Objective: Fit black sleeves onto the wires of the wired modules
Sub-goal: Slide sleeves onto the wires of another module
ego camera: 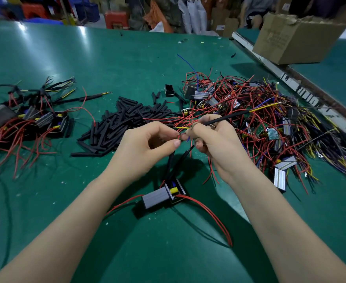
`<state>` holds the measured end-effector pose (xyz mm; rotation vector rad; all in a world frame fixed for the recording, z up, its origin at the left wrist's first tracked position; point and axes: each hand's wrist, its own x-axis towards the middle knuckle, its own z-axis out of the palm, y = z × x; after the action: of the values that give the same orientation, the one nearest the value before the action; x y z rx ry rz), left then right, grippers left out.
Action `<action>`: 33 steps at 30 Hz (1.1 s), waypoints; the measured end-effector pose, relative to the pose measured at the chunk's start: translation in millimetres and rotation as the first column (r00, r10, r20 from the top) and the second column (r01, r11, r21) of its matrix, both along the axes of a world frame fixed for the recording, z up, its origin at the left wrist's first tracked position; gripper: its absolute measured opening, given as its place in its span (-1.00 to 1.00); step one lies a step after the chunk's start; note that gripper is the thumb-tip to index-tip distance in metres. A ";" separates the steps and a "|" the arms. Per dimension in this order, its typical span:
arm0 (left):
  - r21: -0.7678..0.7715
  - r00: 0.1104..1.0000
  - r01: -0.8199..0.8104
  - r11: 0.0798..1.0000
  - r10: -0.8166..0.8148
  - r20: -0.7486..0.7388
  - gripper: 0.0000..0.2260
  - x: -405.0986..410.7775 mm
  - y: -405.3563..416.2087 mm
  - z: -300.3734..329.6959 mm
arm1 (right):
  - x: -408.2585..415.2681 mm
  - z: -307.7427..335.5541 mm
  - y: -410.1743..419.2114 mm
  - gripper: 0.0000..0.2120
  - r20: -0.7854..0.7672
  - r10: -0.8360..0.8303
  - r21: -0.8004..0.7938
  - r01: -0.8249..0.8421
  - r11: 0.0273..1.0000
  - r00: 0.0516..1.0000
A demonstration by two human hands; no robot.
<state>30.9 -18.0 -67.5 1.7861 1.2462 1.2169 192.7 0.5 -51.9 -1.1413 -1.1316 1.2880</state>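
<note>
Because the bench is sorted by stage, I begin with the green table itself: a tangle of unsleeved modules lies to my right, a smaller group of finished modules with black-covered leads sits well apart on my left, and the heap of black sleeves lies between them, within reach of either hand — a layout that, in my judgement, keeps done and undone work from mixing. A cardboard box stands at the far right edge.

Next, the module in hand rests on the table just below my wrists, its wires rising to my fingers; parked there, its weight is off the leads.

My right hand is curled round a sleeved wire, whose yellow end juts out to the right — held aside, I judge, so it stays clear. My left hand pinches thumb against forefinger at a red wire tip, touching the right fingertips. Whether a sleeve sits in that pinch I cannot tell.
</note>
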 end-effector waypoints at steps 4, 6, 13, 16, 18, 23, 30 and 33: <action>0.236 0.979 -0.091 0.968 0.130 -0.154 -0.96 4.3 -4.2 -3.1 | -1.4 -2.6 0.1 -0.82 0.036 -0.016 -0.002 0.016 1.000 0.999; 0.255 0.967 -0.147 0.956 0.193 -0.165 -0.97 6.1 -4.7 -4.1 | -4.5 -4.1 -1.6 -0.80 0.046 -0.016 0.028 0.015 1.000 0.999; -0.086 0.973 -0.210 0.974 0.217 0.083 -0.90 13.6 -5.4 -0.9 | -9.3 -3.3 -11.6 -0.68 0.349 -0.057 0.503 -0.135 0.853 0.935; -0.201 0.949 -0.147 0.969 0.195 0.247 -0.89 17.1 -6.4 1.5 | -5.5 -0.3 -12.2 -0.67 0.339 -0.018 0.527 -0.174 0.832 0.941; -0.243 0.941 -0.135 0.961 0.201 0.273 -0.81 18.8 -6.1 1.7 | -3.6 0.9 -11.1 -0.66 0.366 0.009 0.503 -0.207 0.839 0.930; -0.334 0.974 -0.069 0.940 0.136 0.183 -0.74 18.0 -5.2 2.0 | 7.0 1.0 -7.2 -0.64 0.453 0.108 0.431 -0.323 0.843 0.885; -0.529 0.968 0.192 0.826 -0.069 0.242 -0.63 5.9 3.5 4.7 | 19.6 5.9 -1.0 -0.77 0.554 0.185 0.392 -0.450 0.802 0.812; -0.622 0.934 0.320 0.715 -0.126 0.336 -0.65 1.6 5.3 5.4 | 20.4 8.2 -0.7 -0.76 0.434 0.267 0.399 -0.450 0.799 0.860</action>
<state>32.5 -12.7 -62.0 1.1410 1.0735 0.6979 213.1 -0.1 -43.8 -0.8034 -1.9086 0.9907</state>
